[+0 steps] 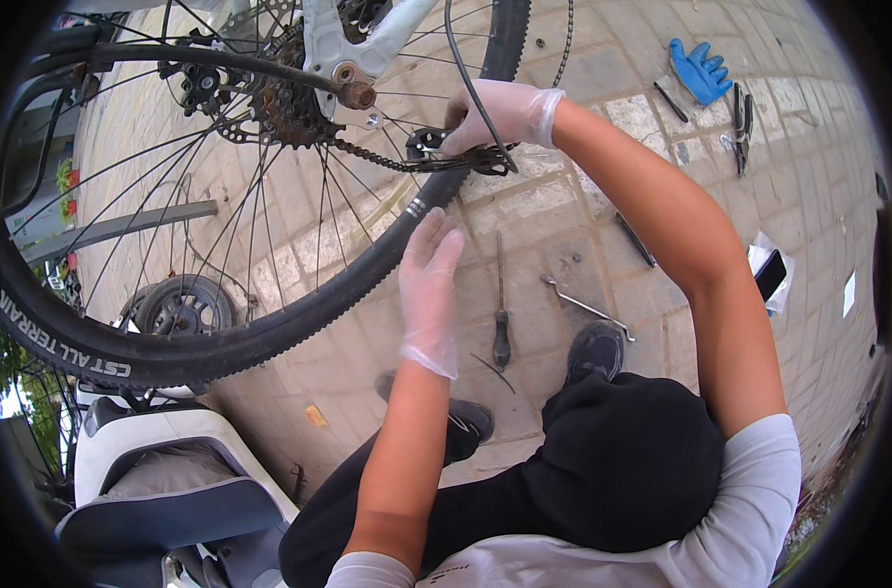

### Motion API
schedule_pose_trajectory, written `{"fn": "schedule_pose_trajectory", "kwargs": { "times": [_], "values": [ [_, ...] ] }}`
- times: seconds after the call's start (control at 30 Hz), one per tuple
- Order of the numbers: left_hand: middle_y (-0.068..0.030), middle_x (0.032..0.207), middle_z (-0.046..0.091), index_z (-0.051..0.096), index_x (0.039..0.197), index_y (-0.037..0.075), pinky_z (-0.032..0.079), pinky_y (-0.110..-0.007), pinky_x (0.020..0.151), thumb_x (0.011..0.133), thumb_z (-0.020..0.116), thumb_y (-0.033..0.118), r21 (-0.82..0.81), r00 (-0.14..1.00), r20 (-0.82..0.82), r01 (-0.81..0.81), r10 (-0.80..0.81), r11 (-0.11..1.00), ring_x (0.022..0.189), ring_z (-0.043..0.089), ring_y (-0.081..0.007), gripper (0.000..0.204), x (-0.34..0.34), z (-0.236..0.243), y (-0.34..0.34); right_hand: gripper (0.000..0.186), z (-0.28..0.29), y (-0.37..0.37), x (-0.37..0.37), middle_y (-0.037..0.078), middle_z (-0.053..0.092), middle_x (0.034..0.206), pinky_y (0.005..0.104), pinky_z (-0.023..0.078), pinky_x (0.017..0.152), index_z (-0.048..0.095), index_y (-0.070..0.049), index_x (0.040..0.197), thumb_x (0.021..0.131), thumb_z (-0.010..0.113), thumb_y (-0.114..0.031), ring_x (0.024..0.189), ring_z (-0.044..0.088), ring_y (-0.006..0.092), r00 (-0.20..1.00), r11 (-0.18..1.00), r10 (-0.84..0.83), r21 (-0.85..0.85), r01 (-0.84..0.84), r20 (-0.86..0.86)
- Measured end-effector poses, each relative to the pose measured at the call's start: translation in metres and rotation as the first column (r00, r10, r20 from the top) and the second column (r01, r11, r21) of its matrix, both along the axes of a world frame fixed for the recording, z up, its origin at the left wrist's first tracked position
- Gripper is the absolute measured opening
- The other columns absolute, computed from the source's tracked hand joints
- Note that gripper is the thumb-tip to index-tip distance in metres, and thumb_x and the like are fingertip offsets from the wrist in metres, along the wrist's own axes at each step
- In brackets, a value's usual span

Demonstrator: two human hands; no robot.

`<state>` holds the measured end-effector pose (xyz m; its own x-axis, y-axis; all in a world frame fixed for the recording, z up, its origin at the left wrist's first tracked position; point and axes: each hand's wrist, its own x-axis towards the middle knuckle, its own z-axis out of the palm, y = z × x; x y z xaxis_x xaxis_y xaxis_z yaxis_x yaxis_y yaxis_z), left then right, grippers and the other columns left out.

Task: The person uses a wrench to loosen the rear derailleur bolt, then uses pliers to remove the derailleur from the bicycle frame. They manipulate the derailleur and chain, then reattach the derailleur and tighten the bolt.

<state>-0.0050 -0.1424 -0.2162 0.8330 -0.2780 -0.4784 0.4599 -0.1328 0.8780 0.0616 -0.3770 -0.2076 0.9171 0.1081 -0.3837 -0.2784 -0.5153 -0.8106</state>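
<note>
In a clear thin glove, my right hand (509,114) has its fingers closed around the black rear derailleur (426,145) of a bicycle. The greasy chain (372,160) runs from the derailleur to the rusty rear sprockets (287,93), and a black cable loops past my right hand. My left hand (430,279), gloved the same way, holds nothing; its fingers stretch up close to the knobbly black tyre (309,331). Whether the fingertips touch the tyre I cannot tell. Beside the sprockets is the light grey frame (367,54) with a rusty axle end. My right fingertips are partly hidden.
On the paving lie a screwdriver (502,338), a wrench (588,306), pliers (742,132), a blue glove (699,71) and a phone-like black object (770,276). A white scooter-like vehicle (171,441) stands at lower left. A small wheel (183,306) shows behind the spokes.
</note>
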Motion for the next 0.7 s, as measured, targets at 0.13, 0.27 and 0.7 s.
{"fn": "schedule_pose_trajectory", "kwargs": {
  "times": [0.13, 0.27, 0.7],
  "values": [
    [-0.011, 0.128, 0.059, 0.046, 0.139, -0.003, 0.044, -0.026, 0.09, 0.09, 0.065, 0.017, 0.0, 1.0, -0.002, -0.01, 0.01, 1.0, 0.103, 0.058, -0.0139, 0.056, 0.001, 0.001, 0.001, 0.053, 0.009, -0.006, -0.01, 0.017, 0.07, 0.093, 0.0308, 0.05, 0.081, 0.066, 0.007, 0.107, 0.072, 0.074, -0.032, 0.086, 0.066, 0.0233, 1.0, 0.999, -0.01, -0.051, 0.01, -0.01],
    [-0.0104, 0.127, 0.059, 0.047, 0.138, -0.003, 0.044, -0.026, 0.09, 0.09, 0.065, 0.017, -0.014, 1.0, -0.006, -0.007, 0.007, 1.0, 0.103, 0.058, -0.014, 0.055, 0.001, 0.001, 0.0, 0.06, 0.016, -0.008, -0.029, 0.019, 0.069, 0.101, 0.0302, 0.049, 0.088, 0.062, 0.008, 0.115, 0.071, 0.075, -0.03, 0.095, 0.065, 0.0247, 0.996, 0.998, -0.07, -0.002, 0.07, 0.048],
    [-0.0128, 0.127, 0.057, 0.044, 0.138, -0.007, 0.043, -0.028, 0.093, 0.091, 0.064, 0.018, -0.053, 0.997, 0.059, -0.055, 0.059, 0.997, 0.104, 0.058, -0.0158, 0.057, 0.019, 0.012, -0.001, 0.063, 0.031, -0.018, -0.044, 0.019, 0.065, 0.117, 0.0324, 0.045, 0.099, 0.061, 0.006, 0.119, 0.072, 0.077, -0.032, 0.11, 0.061, 0.0263, 0.999, 0.997, -0.013, 0.069, 0.017, -0.052]
  ]
}}
